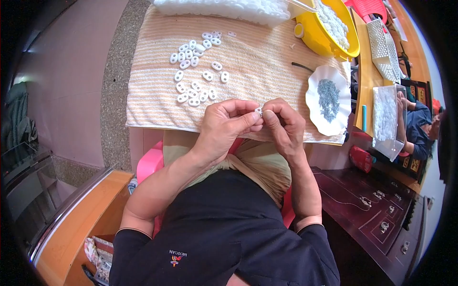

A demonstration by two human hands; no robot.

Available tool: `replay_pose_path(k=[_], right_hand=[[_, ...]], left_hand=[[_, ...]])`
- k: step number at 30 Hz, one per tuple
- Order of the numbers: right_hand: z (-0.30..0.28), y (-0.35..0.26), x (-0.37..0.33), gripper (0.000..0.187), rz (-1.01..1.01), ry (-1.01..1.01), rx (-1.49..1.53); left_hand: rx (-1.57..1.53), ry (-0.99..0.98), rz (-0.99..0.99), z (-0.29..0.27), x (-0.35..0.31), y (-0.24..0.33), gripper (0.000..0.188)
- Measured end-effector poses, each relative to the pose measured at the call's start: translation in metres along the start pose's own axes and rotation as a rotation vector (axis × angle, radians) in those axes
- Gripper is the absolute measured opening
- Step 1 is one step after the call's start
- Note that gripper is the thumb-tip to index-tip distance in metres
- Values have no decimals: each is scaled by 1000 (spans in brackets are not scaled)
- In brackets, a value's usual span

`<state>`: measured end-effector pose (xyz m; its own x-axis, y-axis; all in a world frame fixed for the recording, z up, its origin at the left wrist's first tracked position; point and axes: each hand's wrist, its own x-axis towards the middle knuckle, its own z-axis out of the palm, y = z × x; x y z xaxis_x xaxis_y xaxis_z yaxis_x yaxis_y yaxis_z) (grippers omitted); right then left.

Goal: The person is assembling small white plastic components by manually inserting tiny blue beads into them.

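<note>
A small white plastic piece (259, 111) with a hole is pinched between my hands above the near edge of a striped towel. My left hand (220, 125) holds it by thumb and forefinger from one side. From the other side, the thumb and fingertips of my right hand (287, 127) close on it. Its lower part is hidden by my fingers. To the upper left lie several white oval two-holed pieces (195, 86), some in a loose heap. A scalloped white dish (313, 102) at the right carries a pile of small grey metal parts (328, 97).
The towel (157, 66) covers the table. At the back stand a clear box of white parts (224, 10) and a yellow basin (305, 38). A thin dark rod (301, 66) lies near the dish. Farther right, a person (420, 126) sits by another clear box (385, 119).
</note>
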<state>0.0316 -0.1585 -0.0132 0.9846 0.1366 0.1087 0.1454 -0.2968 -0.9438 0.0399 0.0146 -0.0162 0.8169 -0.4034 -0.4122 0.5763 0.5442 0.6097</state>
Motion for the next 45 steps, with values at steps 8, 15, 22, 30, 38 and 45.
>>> replay_pose_path(k=[8, 15, 22, 30, 38, 45], right_hand=[[1, -5, 0, 8, -25, -14, -59], [-4, -3, 3, 8, -40, -62, -9], [-3, 4, -1, 16, 96, -51, 216], [-7, 6, -1, 18, 189, -72, 298], [-7, 5, 0, 17, 190, -90, 293], [-7, 3, -1, 10, 88, -67, 151]], left_hand=[[20, -6, 46, -1, 0, -5, 19], [99, -43, 90, -2, 0, -4, 17], [50, -34, 76, -1, 1, -1, 18], [28, -32, 50, -2, 1, 0, 17], [14, -38, 60, -2, 2, -1, 18], [11, -65, 58, -3, 2, -3, 17]])
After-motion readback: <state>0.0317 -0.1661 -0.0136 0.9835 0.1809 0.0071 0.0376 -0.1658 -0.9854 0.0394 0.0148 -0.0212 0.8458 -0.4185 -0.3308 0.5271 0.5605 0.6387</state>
